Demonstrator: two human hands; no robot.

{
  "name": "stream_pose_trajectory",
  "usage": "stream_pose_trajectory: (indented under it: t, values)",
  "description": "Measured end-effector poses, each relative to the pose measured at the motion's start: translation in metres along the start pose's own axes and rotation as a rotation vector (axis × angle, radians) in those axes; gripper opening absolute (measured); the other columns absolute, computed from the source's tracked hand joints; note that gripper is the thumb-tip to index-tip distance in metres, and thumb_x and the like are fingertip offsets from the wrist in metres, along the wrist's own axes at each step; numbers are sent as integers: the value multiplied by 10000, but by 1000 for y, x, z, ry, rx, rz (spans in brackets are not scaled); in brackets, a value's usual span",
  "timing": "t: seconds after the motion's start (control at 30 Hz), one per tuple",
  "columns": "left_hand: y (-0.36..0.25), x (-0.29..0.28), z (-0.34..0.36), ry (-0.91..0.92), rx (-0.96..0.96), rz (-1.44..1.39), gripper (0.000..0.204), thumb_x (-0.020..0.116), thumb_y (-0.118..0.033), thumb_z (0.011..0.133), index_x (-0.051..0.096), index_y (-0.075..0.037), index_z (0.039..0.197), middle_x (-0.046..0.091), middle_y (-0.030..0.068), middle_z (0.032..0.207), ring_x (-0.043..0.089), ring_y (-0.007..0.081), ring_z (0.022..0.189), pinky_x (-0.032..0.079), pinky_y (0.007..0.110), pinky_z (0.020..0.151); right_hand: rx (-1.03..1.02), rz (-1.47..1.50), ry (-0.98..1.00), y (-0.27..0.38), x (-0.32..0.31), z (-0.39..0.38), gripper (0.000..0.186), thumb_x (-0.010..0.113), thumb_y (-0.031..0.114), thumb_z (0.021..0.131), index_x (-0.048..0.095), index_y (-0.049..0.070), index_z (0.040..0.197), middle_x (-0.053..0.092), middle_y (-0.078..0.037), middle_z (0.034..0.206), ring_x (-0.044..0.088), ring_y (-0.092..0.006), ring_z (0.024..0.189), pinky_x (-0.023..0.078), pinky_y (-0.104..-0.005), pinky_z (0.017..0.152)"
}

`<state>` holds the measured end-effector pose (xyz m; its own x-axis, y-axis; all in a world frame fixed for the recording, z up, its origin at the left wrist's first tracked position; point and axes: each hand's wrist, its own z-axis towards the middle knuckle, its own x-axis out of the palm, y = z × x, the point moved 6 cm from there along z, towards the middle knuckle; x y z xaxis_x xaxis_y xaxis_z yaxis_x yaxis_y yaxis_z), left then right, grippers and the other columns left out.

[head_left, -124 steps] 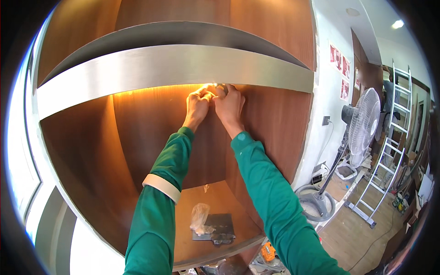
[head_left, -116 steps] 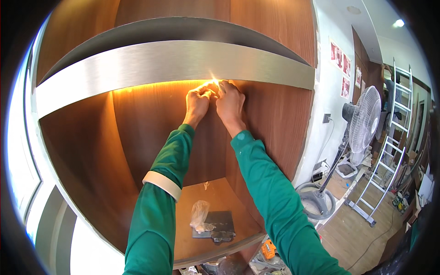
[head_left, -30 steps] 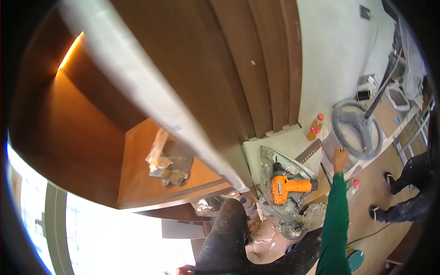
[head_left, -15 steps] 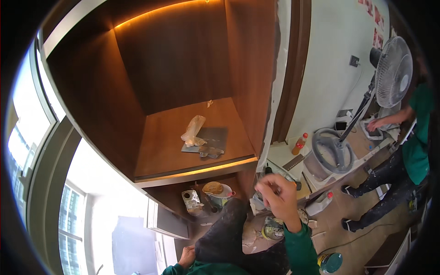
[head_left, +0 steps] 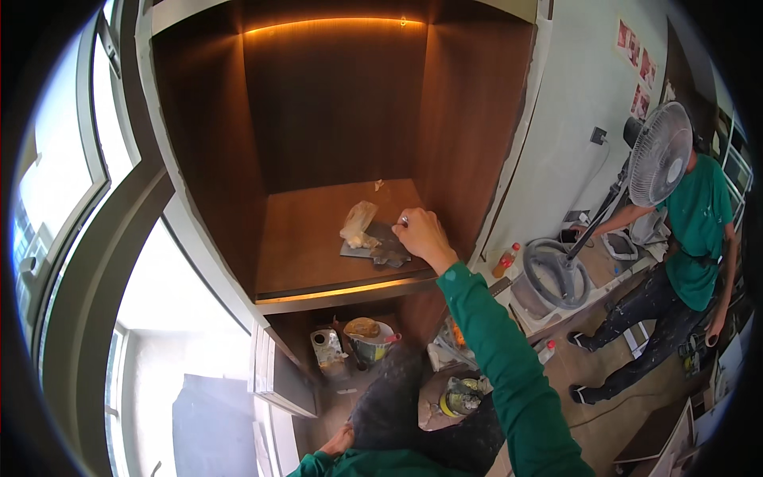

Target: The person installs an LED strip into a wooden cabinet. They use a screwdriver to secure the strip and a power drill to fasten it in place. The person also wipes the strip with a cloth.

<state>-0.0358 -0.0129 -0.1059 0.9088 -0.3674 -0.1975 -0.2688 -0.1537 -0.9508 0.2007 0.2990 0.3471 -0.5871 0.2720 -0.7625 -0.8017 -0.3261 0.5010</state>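
Note:
My right hand (head_left: pixel 423 235) reaches into the lit wooden cabinet (head_left: pixel 310 278), its fingers closed beside a dark grey board (head_left: pixel 355 250) on the cabinet floor. A small shiny spot shows at the fingers; what they hold, if anything, I cannot make out. On the board lie a crumpled translucent plastic bag (head_left: pixel 358 220) with pale lumps in its lower end and a smeared grey scrap (head_left: pixel 391 253). Low in the view, my left hand (head_left: pixel 340 440) rests against my dark, dusty trouser leg, its fingers mostly hidden.
Under the cabinet stand an open can (head_left: pixel 327 347) and a bucket (head_left: pixel 370 348). A smeared tub (head_left: pixel 462 397) sits by my legs. At right are a standing fan (head_left: pixel 660 155), a bottle (head_left: pixel 506 260) and a co-worker in green (head_left: pixel 699 230). A window (head_left: pixel 60 191) lies left.
My right hand has moved from above my knee up and forward into the cabinet, beside the board. The view has shifted. My left hand stays at my leg. The co-worker stands more upright.

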Motion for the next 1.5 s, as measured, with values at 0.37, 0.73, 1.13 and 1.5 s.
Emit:
stream_pose_trajectory:
  t: [0.37,0.73,1.13,1.5]
  values:
    - [-48,-48,-14,-80,55,272,113,601,-20,759,704,4,800,683,129,667,656,200,602,498,317,585,288,415,-48,-47,-76,-211,209,663,215,877,710,47,991,697,-146,788,659,-299,676,508,-347,626]
    - [-217,111,79,298,330,323,261,711,-222,854,696,3,984,694,191,906,695,338,815,544,365,706,720,-329,70,-168,27,-492,364,681,298,855,647,126,1174,575,-155,1081,652,-353,719,541,-433,641]
    - [-180,276,88,653,74,442,476,794,-324,739,635,89,915,656,178,779,649,254,708,511,356,643,1037,472,-267,-132,27,-645,109,675,52,801,685,49,910,635,-40,724,582,-120,601,455,-260,555]
    - [-190,270,101,862,-305,192,267,814,-140,711,621,43,724,587,75,643,566,151,546,464,285,471,907,803,-483,-145,46,-615,178,605,121,941,679,-34,987,702,-88,914,663,-163,804,497,-272,690]
